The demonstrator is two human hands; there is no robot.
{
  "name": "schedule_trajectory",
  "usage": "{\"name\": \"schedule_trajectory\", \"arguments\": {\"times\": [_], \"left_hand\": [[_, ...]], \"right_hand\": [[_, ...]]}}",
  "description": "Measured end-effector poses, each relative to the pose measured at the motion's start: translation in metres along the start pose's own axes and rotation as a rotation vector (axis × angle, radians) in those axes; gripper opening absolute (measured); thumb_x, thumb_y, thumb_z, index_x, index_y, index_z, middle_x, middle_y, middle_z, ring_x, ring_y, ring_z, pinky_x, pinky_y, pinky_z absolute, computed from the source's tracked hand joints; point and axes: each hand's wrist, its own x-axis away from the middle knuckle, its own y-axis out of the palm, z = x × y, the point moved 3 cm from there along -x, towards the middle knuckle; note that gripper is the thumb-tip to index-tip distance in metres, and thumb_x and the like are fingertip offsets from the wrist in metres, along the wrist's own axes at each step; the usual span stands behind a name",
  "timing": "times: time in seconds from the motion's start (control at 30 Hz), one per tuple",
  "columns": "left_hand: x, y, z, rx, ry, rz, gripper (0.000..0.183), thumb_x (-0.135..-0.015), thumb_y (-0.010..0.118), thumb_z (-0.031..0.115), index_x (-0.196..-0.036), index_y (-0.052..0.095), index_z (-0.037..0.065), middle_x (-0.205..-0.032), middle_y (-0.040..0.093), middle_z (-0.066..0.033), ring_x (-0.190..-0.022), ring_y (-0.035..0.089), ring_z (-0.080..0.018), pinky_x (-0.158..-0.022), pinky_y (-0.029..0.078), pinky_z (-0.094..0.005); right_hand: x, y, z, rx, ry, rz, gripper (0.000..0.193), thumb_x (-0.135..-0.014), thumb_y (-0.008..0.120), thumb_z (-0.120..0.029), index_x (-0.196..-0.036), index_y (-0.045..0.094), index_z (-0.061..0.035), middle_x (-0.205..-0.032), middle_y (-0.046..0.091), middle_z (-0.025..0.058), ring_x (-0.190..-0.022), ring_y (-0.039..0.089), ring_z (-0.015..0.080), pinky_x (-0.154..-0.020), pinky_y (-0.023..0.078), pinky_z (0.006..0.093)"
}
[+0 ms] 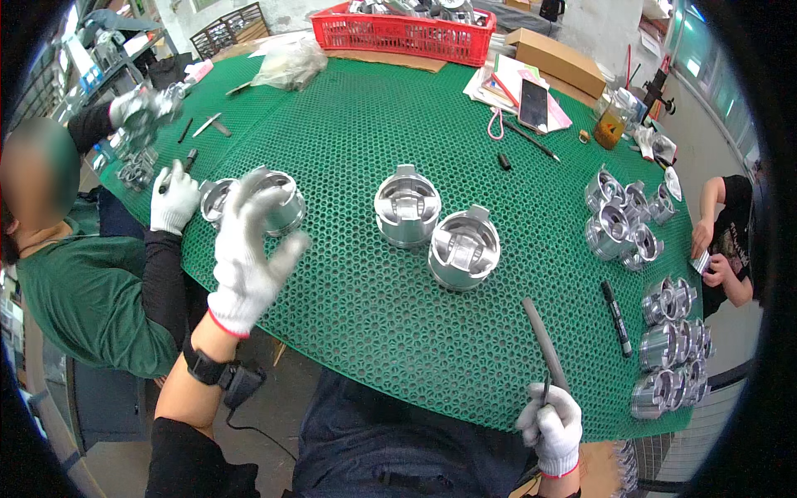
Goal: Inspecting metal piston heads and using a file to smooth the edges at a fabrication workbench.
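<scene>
My left hand, in a white knit glove, is raised with fingers spread and slightly blurred. It is in front of a shiny metal piston, partly covering it; whether it touches cannot be told. A second piston stands left of that one. Two more pistons, one behind the other, stand upright mid-mat. At the near edge my gloved right hand is closed round a slim dark tool. A long, flat grey strip extends beyond its fingers; whether it is also held cannot be told.
The green perforated mat covers the table. Several pistons cluster at right, with rows nearer. A black marker, phone, jar and red crate lie around. Co-workers sit left and right.
</scene>
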Motion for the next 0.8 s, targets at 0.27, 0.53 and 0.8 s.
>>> {"name": "schedule_trajectory", "arguments": {"times": [0.27,0.53,0.8], "left_hand": [[-0.018,0.086,0.046,0.333,-0.082,-0.566,0.046,-0.083,0.066,0.021,-0.123,0.049,0.009,-0.126,0.049,-0.0196,-0.114,0.053,-0.0349,-0.094,0.044,-0.0403],[0.028,0.055,0.044,1.416,-0.745,-0.391,0.032,-0.09,0.059,0.023,-0.118,0.052,0.01,-0.117,0.053,-0.0091,-0.1,0.057,-0.0251,-0.09,0.045,-0.0382],[0.12,0.011,0.119,2.947,-1.152,-0.154,0.087,-0.083,0.056,0.061,-0.145,0.027,0.007,-0.147,0.026,-0.026,-0.127,0.04,-0.0439,-0.089,0.051,-0.0485]], "right_hand": [[-0.001,-0.007,0.003,-0.08,-0.057,-0.017,0.048,-0.081,0.062,-0.028,-0.113,0.054,0.0075,-0.066,0.062,0.0138,-0.041,0.049,0.0097,-0.037,0.039,0.0215],[0.0,-0.005,-0.012,-0.087,-0.01,-0.14,0.042,-0.087,0.053,-0.019,-0.123,0.053,0.0046,-0.075,0.064,0.012,-0.05,0.051,0.0091,-0.044,0.04,0.0218],[-0.002,-0.008,-0.01,-0.083,0.038,-0.23,0.048,-0.089,0.056,-0.035,-0.125,0.054,-0.0024,-0.08,0.064,0.0048,-0.054,0.05,0.005,-0.048,0.039,0.0176]]}}
